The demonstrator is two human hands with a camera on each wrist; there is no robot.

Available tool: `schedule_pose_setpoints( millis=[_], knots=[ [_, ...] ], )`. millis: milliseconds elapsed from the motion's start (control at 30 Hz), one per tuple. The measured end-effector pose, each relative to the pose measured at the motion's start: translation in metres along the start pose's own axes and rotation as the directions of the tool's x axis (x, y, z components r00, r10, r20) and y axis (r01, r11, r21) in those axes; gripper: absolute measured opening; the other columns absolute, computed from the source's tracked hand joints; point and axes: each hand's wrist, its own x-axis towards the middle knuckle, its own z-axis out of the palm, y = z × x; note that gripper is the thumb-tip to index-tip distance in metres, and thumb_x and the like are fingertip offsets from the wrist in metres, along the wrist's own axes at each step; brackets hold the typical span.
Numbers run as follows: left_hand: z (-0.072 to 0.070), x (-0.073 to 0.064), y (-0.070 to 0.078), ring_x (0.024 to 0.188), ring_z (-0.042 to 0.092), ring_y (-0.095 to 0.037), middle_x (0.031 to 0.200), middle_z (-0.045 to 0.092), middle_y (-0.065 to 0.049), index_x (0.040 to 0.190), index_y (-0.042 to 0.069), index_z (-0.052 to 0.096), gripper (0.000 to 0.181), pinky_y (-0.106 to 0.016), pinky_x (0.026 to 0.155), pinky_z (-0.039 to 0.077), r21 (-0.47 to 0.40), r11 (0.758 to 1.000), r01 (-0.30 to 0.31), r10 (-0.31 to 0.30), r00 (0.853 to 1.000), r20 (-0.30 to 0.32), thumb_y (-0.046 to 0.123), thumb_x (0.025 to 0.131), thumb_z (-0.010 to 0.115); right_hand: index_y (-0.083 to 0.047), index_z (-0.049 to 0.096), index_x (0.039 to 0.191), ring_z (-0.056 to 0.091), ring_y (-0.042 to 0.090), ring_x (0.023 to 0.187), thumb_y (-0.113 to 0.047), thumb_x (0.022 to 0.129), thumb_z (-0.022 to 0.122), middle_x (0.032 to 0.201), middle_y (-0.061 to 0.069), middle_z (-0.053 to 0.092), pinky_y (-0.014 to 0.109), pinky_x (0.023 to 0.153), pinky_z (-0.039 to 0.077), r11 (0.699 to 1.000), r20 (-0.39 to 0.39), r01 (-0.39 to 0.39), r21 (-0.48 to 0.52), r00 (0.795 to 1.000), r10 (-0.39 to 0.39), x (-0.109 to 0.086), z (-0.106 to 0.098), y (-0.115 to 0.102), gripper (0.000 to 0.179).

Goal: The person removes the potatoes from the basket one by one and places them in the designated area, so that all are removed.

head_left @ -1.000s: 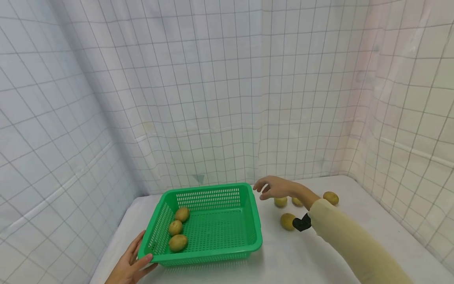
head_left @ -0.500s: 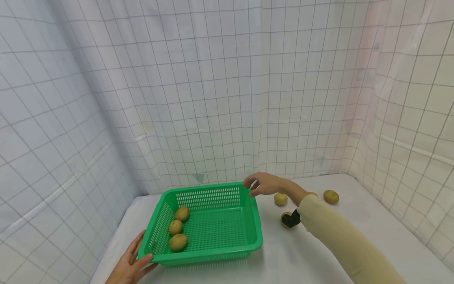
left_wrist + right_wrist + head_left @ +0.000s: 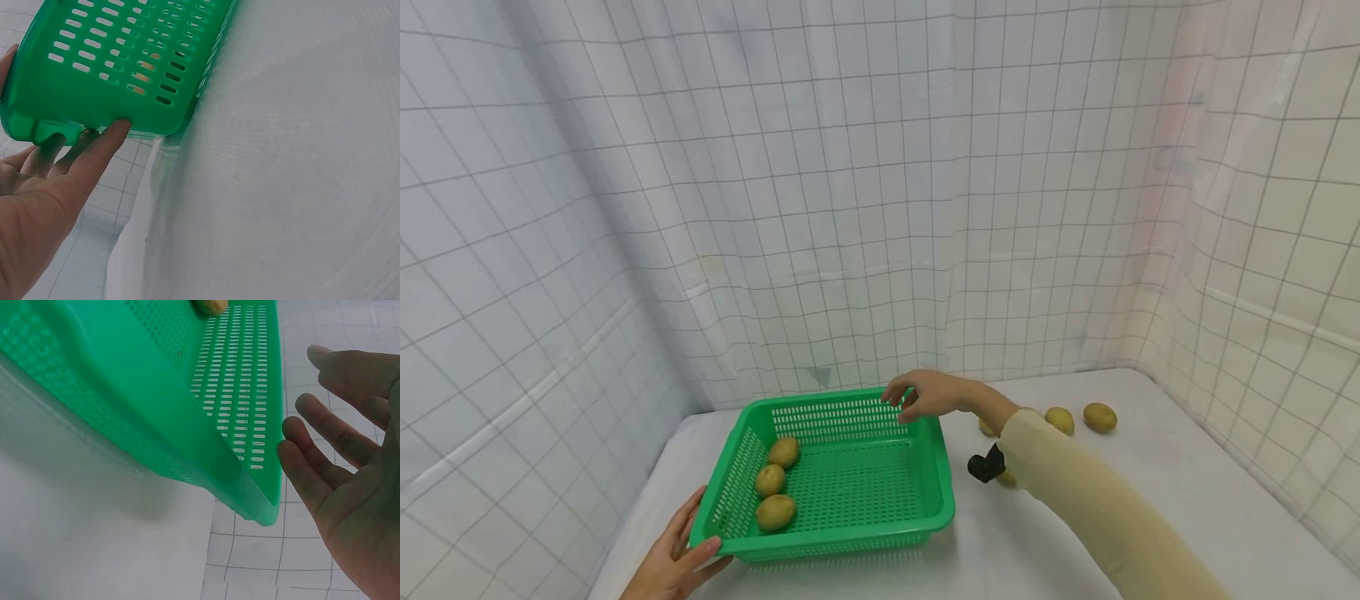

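A green plastic basket [image 3: 850, 533] with slotted walls stands on the white-covered table. Three potatoes lie in a row along its left side, among them a middle potato [image 3: 771, 481]. My left hand [image 3: 673, 558] holds the basket's front left corner, thumb on the rim and fingers against the outer wall [image 3: 112, 69]. Over the back right corner hovers my right hand [image 3: 932, 393], its fingers loosely bent with nothing in them. In the right wrist view the right fingertips [image 3: 289, 453] are close beside the rim [image 3: 265, 509].
Right of the basket lie several more potatoes, including one at the far right [image 3: 1100, 417] and another beside it [image 3: 1060, 420]. Two others are partly hidden by the right arm and its black wrist piece [image 3: 987, 464]. A grid-patterned white curtain [image 3: 880, 208] encloses the table.
My right hand has moved left, from beside the basket to over its back right corner, and stays empty. The left hand and the potatoes in the basket have hardly moved.
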Motion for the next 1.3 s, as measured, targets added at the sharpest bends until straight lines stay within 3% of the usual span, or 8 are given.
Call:
schedule_pose_setpoints(
  millis=[133, 367, 567, 800, 1067, 1300],
  knots=[
    [-0.002, 0.0, -0.001, 0.12, 0.053, -0.012, 0.169, -0.008, -0.021, 0.166, 0.012, -0.011, 0.091, -0.06, 0.1, 0.05, -0.016, 1.0, 0.012, -0.012, 1.0, 0.002, 0.008, 0.106, 0.058, -0.004, 0.065, 0.136, 0.06, 0.039, 0.122, -0.011, 0.098, 0.072, 0.13, 0.021, 0.063, 0.037, 0.093, 0.055, 0.999, 0.025, 0.041, 0.007, 0.999, -0.041, 0.009, 0.004, -0.004, 0.04],
    [-0.004, 0.0, -0.003, 0.124, 0.051, -0.019, 0.169, -0.008, -0.022, 0.166, 0.012, -0.011, 0.093, -0.061, 0.1, 0.049, -0.017, 0.999, 0.033, -0.034, 0.999, -0.018, 0.009, 0.105, 0.06, -0.009, 0.065, 0.137, 0.061, 0.036, 0.121, -0.012, 0.098, 0.073, 0.133, 0.02, 0.062, 0.035, 0.093, 0.054, 0.998, 0.047, 0.065, 0.008, 0.997, -0.066, 0.024, 0.015, -0.012, 0.04],
    [-0.005, 0.001, -0.003, 0.111, 0.056, -0.004, 0.17, -0.009, -0.02, 0.166, 0.012, -0.011, 0.093, -0.061, 0.1, 0.049, -0.033, 0.999, 0.026, -0.026, 1.0, -0.015, 0.008, 0.105, 0.06, -0.011, 0.064, 0.138, 0.058, 0.038, 0.124, -0.011, 0.098, 0.073, 0.136, 0.02, 0.059, 0.033, 0.092, 0.054, 0.998, 0.057, 0.064, 0.012, 0.996, -0.065, 0.035, 0.022, -0.019, 0.041],
    [-0.004, 0.001, -0.002, 0.11, 0.058, -0.001, 0.169, -0.011, -0.021, 0.165, 0.011, -0.012, 0.093, -0.061, 0.1, 0.049, -0.027, 0.999, 0.019, -0.018, 1.0, 0.006, 0.007, 0.106, 0.059, -0.011, 0.061, 0.142, 0.058, 0.038, 0.126, -0.01, 0.099, 0.071, 0.137, 0.017, 0.06, 0.03, 0.092, 0.054, 0.996, 0.074, 0.085, 0.001, 0.994, -0.085, 0.048, 0.03, -0.023, 0.044],
    [-0.003, 0.003, 0.002, 0.11, 0.059, 0.001, 0.169, -0.013, -0.021, 0.165, 0.011, -0.013, 0.092, -0.059, 0.1, 0.05, -0.017, 1.0, -0.011, 0.011, 1.0, 0.024, 0.006, 0.106, 0.057, -0.007, 0.06, 0.142, 0.056, 0.042, 0.127, -0.006, 0.099, 0.071, 0.135, 0.015, 0.061, 0.028, 0.092, 0.054, 0.993, 0.086, 0.11, 0.04, 0.99, -0.113, 0.063, 0.043, -0.024, 0.045],
    [-0.001, 0.003, 0.0, 0.11, 0.059, 0.0, 0.169, -0.011, -0.021, 0.165, 0.011, -0.012, 0.092, -0.059, 0.1, 0.05, -0.02, 1.0, 0.002, -0.002, 1.0, 0.02, 0.006, 0.106, 0.058, -0.005, 0.059, 0.142, 0.055, 0.039, 0.129, -0.003, 0.098, 0.071, 0.134, 0.012, 0.06, 0.026, 0.094, 0.052, 0.99, 0.076, 0.11, 0.088, 0.99, -0.117, 0.075, 0.06, -0.019, 0.045]
  ],
)
